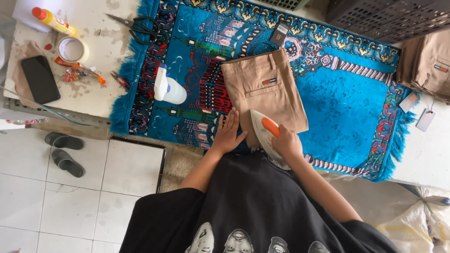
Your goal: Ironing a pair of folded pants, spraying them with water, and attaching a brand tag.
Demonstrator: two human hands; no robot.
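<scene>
Bench covered with blue rug; folded tan trousers on it. Right hand grip closed on iron at trousers' near edge. Left hand open, flat beside them. Spray bottle left.

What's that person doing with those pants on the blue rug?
A person in a black shirt is ironing. Their right hand grips the orange handle of a white iron pressed on the near end of folded tan trousers. Their left hand lies flat beside it, at the trousers' edge. The trousers lie on a blue patterned rug spread over the table, with a white spray bottle to the left.
</scene>
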